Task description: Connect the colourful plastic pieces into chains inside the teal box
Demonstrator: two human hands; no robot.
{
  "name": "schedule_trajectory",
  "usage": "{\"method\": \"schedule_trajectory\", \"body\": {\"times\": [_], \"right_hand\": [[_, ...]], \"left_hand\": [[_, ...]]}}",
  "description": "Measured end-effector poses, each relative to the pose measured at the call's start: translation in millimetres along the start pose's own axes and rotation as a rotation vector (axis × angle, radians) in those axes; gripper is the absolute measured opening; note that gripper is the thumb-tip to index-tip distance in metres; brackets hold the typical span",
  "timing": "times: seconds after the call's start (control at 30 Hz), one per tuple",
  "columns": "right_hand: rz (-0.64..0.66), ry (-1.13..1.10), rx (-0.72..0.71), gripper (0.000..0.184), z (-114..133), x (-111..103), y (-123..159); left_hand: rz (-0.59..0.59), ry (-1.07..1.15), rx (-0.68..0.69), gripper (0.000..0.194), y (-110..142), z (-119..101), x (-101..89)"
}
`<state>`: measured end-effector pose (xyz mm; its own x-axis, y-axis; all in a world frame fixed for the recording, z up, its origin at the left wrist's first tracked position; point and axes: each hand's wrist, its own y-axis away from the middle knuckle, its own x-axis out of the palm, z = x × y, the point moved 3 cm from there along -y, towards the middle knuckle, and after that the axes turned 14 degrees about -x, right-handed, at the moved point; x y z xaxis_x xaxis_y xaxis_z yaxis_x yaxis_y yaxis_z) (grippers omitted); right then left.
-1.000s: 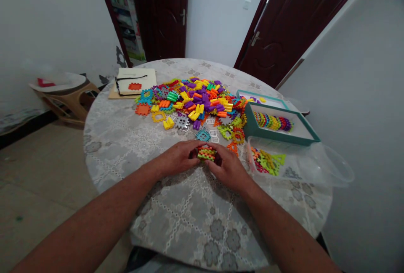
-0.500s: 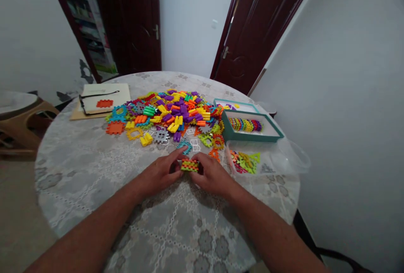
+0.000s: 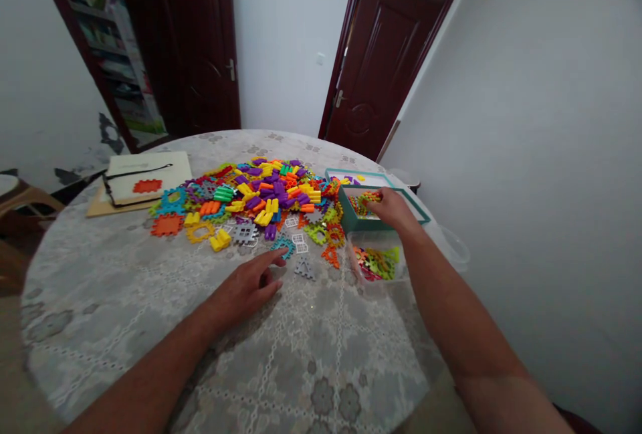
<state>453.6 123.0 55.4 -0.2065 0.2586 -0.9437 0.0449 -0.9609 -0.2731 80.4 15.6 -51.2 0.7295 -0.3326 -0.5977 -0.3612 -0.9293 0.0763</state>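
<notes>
My left hand (image 3: 247, 283) rests low over the tablecloth with its fingers apart, holding nothing. Just beyond its fingertips lie a blue square notched tile (image 3: 283, 247) and a grey notched tile with a triangular opening (image 3: 305, 267). Over at the right, my right hand (image 3: 394, 208) reaches into a teal-edged box (image 3: 368, 223). Its fingers are closed on a small stack of yellow and red notched tiles (image 3: 372, 197), partly hidden by the hand. More tiles in rows (image 3: 357, 206) lie in the box under it.
A heap of colourful plastic building pieces (image 3: 275, 190) fills the table's middle. The box's lid (image 3: 334, 175) lies behind the box. In front is a clear plastic container (image 3: 358, 283) with loose tiles. Glasses (image 3: 113, 196) and an orange tile (image 3: 147, 186) lie on a booklet (image 3: 178, 161) at left.
My right hand has carried the tile stack from in front of me rightward into the teal-edged box. My left hand has let go of the stack, and the grey tile has come into view.
</notes>
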Motion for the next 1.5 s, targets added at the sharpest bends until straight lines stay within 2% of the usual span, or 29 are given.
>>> {"method": "schedule_trajectory", "body": {"times": [0.07, 0.1, 0.37, 0.57, 0.77, 0.97, 1.1, 1.17, 1.23, 1.3, 1.33, 1.43, 1.5], "right_hand": [[0.173, 0.090, 0.040, 0.035, -15, 11, -11], [0.220, 0.107, 0.048, 0.037, -19, 15, -15], [0.400, 0.137, 0.034, 0.053, -19, 35, -32], [0.531, 0.102, -0.069, 0.044, -11, 43, -44], [0.615, 0.081, -0.112, 0.033, -16, 38, -46], [0.516, 0.149, -0.081, 0.028, -10, 30, -39], [0.388, 0.176, -0.064, 0.035, -1, 20, -26], [0.259, 0.164, -0.078, 0.041, 10, 13, -11], [0.027, 0.080, -0.146, 0.042, 30, 6, 12], [-0.202, -0.100, -0.291, 0.036, 57, 2, 42], [-0.232, -0.195, -0.372, 0.032, 72, 4, 58], [-0.122, -0.357, -0.564, 0.024, 116, 24, 100], [-0.025, -0.324, -0.579, 0.026, 137, 42, 119]], "left_hand": [[-0.007, -0.002, -0.003, 0.059, 0, 0, 0.0], [-0.010, -0.008, -0.007, 0.058, 0, 0, 0.1], [-0.007, -0.060, -0.024, 0.057, -1, 5, 1.3], [-0.008, -0.081, -0.023, 0.051, 1, -1, -0.7], [-0.017, -0.115, 0.000, 0.047, 1, -2, -1.5], [-0.071, -0.132, 0.035, 0.036, 1, -3, -2.5], [-0.196, -0.140, 0.057, 0.031, -1, -1, -3.4], [-0.281, -0.148, 0.080, 0.030, -2, 2, -4.2], [-0.360, -0.151, 0.112, 0.031, -3, 4, -4.9], [-0.414, -0.161, 0.142, 0.034, -5, 7, -4.4], [-0.429, -0.171, 0.155, 0.036, -5, 8, -3.6], [-0.425, -0.221, 0.150, 0.043, -9, 13, 0.9], [-0.404, -0.270, 0.102, 0.048, -11, 14, 3.8]]}}
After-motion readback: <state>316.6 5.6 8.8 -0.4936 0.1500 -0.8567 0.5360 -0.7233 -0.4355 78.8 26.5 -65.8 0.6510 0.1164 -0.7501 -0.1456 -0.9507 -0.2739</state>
